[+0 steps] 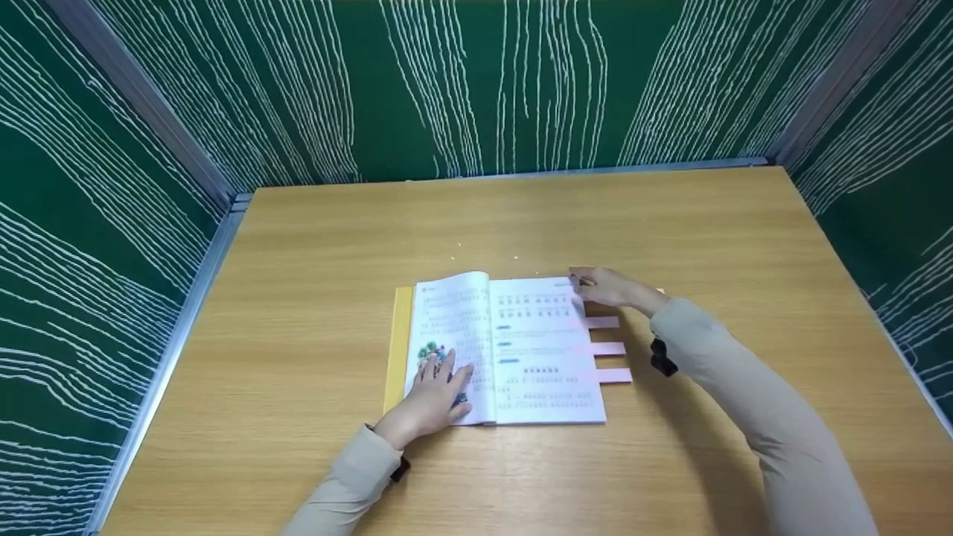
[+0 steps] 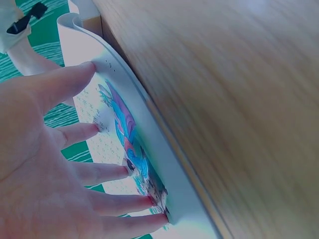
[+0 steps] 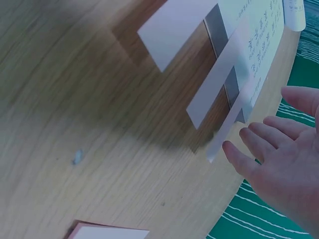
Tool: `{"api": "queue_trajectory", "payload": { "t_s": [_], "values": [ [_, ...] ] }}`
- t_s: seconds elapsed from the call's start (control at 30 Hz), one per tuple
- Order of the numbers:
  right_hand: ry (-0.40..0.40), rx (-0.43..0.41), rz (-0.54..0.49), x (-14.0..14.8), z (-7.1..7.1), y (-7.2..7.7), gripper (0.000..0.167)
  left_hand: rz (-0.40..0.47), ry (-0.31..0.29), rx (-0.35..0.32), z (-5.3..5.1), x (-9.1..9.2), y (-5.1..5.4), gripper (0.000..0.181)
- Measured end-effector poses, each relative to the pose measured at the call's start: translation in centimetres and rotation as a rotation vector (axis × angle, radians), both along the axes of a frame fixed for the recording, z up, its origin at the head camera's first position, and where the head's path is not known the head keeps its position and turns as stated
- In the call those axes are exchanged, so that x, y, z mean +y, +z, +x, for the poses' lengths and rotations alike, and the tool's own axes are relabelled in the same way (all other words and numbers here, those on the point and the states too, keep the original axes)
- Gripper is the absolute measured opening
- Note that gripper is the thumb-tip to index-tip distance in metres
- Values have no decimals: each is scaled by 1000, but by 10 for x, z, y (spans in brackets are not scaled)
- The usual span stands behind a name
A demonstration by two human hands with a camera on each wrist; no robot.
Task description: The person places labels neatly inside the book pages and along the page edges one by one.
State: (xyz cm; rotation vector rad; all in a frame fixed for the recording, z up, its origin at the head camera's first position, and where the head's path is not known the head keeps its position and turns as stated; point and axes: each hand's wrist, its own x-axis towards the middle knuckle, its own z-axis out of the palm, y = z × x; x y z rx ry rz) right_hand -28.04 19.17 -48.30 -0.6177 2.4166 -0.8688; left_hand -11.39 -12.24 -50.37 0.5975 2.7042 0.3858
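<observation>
An open book (image 1: 547, 342) with a yellow cover edge (image 1: 398, 342) lies on the table. Spread fingers of my left hand (image 1: 430, 402) rest on its left page (image 1: 454, 305), over a coloured picture; the left wrist view shows this hand (image 2: 65, 164) with fingers apart against the page (image 2: 82, 45). My right hand (image 1: 610, 286) is at the top right corner of the right page, holding nothing visible; in the right wrist view its fingers (image 3: 279, 149) are loosely extended. Pink strips (image 1: 612, 348) stick out from the book's right edge, also seen as pale strips (image 3: 214, 94).
Behind my right wrist, a small pale piece (image 1: 660, 291) shows; the right wrist view has a pale pad (image 3: 109, 233) on the table. Tiny white bits (image 1: 515, 257) lie beyond the book. Green walls with white lines (image 1: 476, 89) stand around the wooden table (image 1: 313, 313).
</observation>
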Motion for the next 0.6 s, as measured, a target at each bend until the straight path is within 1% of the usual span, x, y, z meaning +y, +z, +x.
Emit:
{"api": "queue_trajectory", "payload": {
  "t_s": [0.17, 0.3, 0.43, 0.5, 0.6],
  "values": [
    [-10, -9, -3, 2, 2, 0, 50, 3, -2, -11, 2, 1, -2, 58],
    [3, -6, -12, 4, 5, 1, 51, 2, -3, -21, 2, 1, -2, 57],
    [13, 17, -7, 4, 6, 1, 49, 6, 7, -23, 1, 1, -1, 57],
    [9, 37, -18, 4, 6, 1, 49, 7, 8, -22, 0, 1, -1, 57],
    [-39, 52, -72, 4, 5, 1, 47, 5, 10, -22, -1, 1, -2, 57]
  ]
}}
